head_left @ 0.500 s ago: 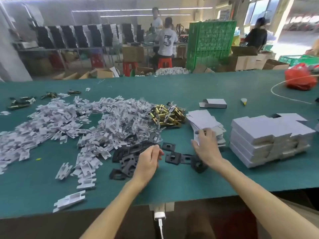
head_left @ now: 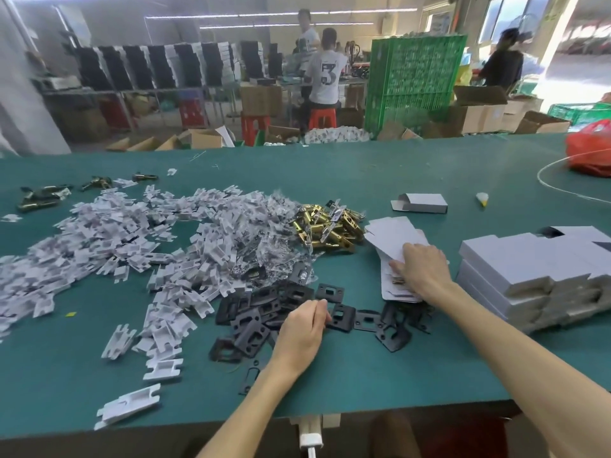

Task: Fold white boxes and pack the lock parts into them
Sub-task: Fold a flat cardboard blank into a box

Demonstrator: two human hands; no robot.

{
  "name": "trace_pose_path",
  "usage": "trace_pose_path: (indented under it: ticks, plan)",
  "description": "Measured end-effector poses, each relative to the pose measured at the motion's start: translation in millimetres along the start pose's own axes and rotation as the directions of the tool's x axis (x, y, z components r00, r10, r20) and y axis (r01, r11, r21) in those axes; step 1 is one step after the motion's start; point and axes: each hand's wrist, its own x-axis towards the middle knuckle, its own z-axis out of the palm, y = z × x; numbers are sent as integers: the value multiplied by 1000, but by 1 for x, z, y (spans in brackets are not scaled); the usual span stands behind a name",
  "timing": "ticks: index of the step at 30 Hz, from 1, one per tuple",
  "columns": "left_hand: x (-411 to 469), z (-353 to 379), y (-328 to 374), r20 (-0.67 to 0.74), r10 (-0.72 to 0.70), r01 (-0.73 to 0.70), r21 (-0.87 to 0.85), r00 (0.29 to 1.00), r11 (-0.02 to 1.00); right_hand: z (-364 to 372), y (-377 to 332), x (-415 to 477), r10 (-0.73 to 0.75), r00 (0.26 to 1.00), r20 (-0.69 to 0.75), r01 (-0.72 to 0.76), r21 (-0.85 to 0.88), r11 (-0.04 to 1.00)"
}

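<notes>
Hundreds of white plastic inserts [head_left: 125,239] are lying heaped across the left half of the tabletop [head_left: 363,375]. They look like light, stiff little pieces, likely to scatter if swept.

Moving right, the left hand [head_left: 302,332] is sitting near the front edge with its fingers curled down onto the black plates [head_left: 261,312]. The fingertips are hidden, so whether one is actually pinched cannot be told. Those plates look thin, rigid and tangled in an overlapping pile. A pinch on one long edge, or a finger through the centre hole, is probably the way to free one.

Just behind them, toward the middle of the tabletop, the brass latches [head_left: 327,226] are gleaming. They are likely the heaviest and slickest parts here, best taken round the barrel.

Next, the right hand [head_left: 423,269] is lying palm down on the flat box blanks [head_left: 393,233], fingers nearly straight, pressing rather than gripping. The card looks light and easily creased, so sliding the top sheet off by its edge seems wise.

By the right edge, the folded white boxes [head_left: 515,259] are sitting stacked. They are hollow and crushable, and safest held by their sides.
</notes>
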Motion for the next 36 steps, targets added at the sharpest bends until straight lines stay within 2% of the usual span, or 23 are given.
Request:
trace_pose_path:
  ticks: [2,4,6,7,8,10,11,13,15,19,22,25,27,30,34,36]
  plan:
    - [1,-1,-3,-18,-3,2,-25,1000,1000,-14,1,-4,26,998,-53,-19,126,992]
    - [1,-1,-2,-28,0,-2,-49,1000,999,-33,2,-11,82,976,-202,-20,291,956]
    - [-1,0,0,-33,6,-8,-63,999,998,-51,1,-22,170,934,-313,22,528,849]
    - [-1,0,1,-41,4,-7,-91,999,996,-57,-1,-30,231,931,-282,33,696,717]
    - [-2,-1,2,-56,-5,-4,-145,998,989,-59,-5,-41,260,947,-187,21,846,532]
    - [-4,-5,10,-50,-68,46,-345,996,937,-50,-17,-69,157,983,94,-121,977,175]
    - [-4,-9,14,5,-120,107,-485,993,868,-40,-25,-85,70,974,215,-220,973,74]
    - [-5,-17,21,200,-181,270,-727,963,631,-15,-39,-114,-40,934,354,-355,934,-39]
    - [-8,-25,22,327,-160,362,-785,931,503,6,-52,-134,-94,908,409,-418,901,-118]
    - [-17,-26,21,407,-107,415,-821,907,392,28,-64,-150,-129,891,435,-453,870,-197]
    - [-21,-19,23,416,-120,430,-832,902,349,30,-66,-152,-106,915,389,-403,900,-168]
    - [-20,-18,26,457,-104,468,-850,883,242,29,-69,-154,-96,930,354,-365,921,-135]
    - [-18,-20,28,477,-66,480,-857,877,185,30,-69,-155,-106,932,346,-360,915,-179]
    - [-13,-18,32,481,-17,477,-864,877,158,31,-66,-155,-126,932,341,-362,895,-261]
    - [-6,-19,31,396,-114,398,-917,911,-5,34,-67,-157,-152,957,248,-283,915,-287]
    - [-3,-20,28,350,-186,350,-936,918,-35,35,-67,-160,-194,965,175,-220,946,-239]
